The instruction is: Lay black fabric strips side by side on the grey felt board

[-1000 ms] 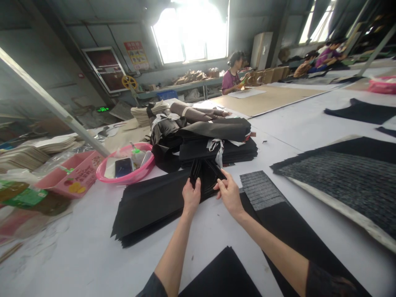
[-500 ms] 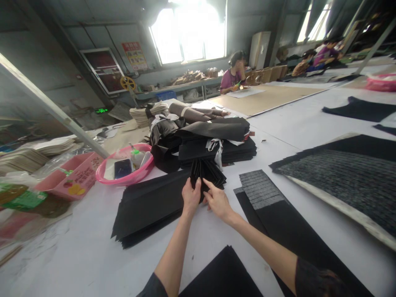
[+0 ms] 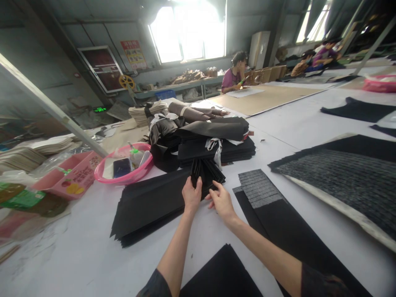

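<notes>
A stack of black fabric pieces [image 3: 145, 210] lies across the table in front of me. My left hand [image 3: 192, 194] pinches its right end, thumb on top, and the layers there are bent up and fanned [image 3: 206, 168]. Just to the right, my right hand [image 3: 220, 201] hovers by the fanned edges with its fingers apart and partly curled. Nothing shows in it. Behind the stack sits a thicker pile of black fabric [image 3: 229, 150], tied with a white strip [image 3: 217, 154].
A pink basin [image 3: 123, 179] with a phone [image 3: 122, 168] and a pink box [image 3: 69, 177] stand at left. Black strips with a grey patterned end [image 3: 260, 189], a black piece [image 3: 221, 276] and dark textured fabric [image 3: 346, 173] lie nearer and right. A person [image 3: 233, 76] sits across the table.
My right hand has drawn back slightly to the right, away from my left hand and the layer edges. The left hand keeps its grip in much the same place.
</notes>
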A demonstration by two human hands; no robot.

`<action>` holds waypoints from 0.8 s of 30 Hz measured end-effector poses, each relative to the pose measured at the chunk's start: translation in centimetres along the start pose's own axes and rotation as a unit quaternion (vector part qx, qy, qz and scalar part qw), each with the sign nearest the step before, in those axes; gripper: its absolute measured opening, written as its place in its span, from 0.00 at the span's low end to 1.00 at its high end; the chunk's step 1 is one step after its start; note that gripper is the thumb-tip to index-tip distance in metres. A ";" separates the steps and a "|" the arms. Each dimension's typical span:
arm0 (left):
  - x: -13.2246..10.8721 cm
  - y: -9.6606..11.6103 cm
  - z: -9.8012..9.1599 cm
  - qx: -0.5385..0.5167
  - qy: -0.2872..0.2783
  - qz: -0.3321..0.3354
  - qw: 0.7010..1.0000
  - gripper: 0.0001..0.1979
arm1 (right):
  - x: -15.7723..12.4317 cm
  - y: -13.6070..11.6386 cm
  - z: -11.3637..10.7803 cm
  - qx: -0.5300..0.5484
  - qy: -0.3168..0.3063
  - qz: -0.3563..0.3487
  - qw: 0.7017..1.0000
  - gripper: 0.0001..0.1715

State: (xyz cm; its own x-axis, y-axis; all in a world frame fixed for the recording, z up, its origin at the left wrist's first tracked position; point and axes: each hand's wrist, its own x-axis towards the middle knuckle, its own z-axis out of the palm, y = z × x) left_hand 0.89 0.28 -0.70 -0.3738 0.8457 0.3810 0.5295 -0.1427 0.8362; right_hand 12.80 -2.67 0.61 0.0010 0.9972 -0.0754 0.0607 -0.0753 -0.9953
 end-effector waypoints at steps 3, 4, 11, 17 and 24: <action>0.0 -0.1 -0.1 -0.001 -0.002 0.001 1.000 0.13 | -0.4 -0.5 0.6 0.100 0.012 0.049 0.994 0.31; 0.0 -0.1 -0.1 -0.001 -0.002 0.001 1.000 0.13 | -0.5 -0.7 0.8 0.128 0.017 0.063 0.990 0.32; 0.0 0.1 -0.2 0.001 -0.012 0.002 1.000 0.14 | 0.3 -0.7 1.6 0.187 -0.002 0.120 0.975 0.31; -0.1 0.8 -0.1 0.017 -0.011 0.006 1.000 0.16 | 0.5 0.0 1.1 0.106 -0.053 0.088 0.989 0.30; -0.2 0.6 0.3 0.029 0.006 0.006 1.000 0.10 | -0.5 -0.2 -0.1 0.076 0.004 0.036 0.996 0.29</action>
State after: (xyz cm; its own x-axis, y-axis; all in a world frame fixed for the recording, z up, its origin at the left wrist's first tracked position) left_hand 1.48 0.19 -0.43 -0.3770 0.8374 0.3958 0.5775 -0.1216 0.8073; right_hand 12.87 -3.13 0.86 0.0087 0.9891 -0.1470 -0.0911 -0.1456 -0.9851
